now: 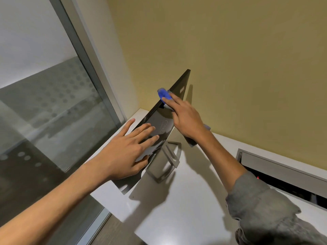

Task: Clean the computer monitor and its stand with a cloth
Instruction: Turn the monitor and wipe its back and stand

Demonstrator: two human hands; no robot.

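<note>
A dark computer monitor (180,85) stands on a white desk, seen from behind and above, with a round logo on its back panel. Its silver stand (172,156) rests on the desk below it. My left hand (127,149) lies flat with straight fingers on the monitor's back, its thumb over the left edge. My right hand (184,115) presses a blue cloth (163,93) against the monitor's upper edge, the fingers laid over the cloth. Most of the cloth is hidden under that hand.
The white desk (191,200) sits in a corner between a yellow wall (230,50) and a glass partition with a metal frame (85,55). An open cable tray (283,175) with a small red light is recessed in the desk at the right.
</note>
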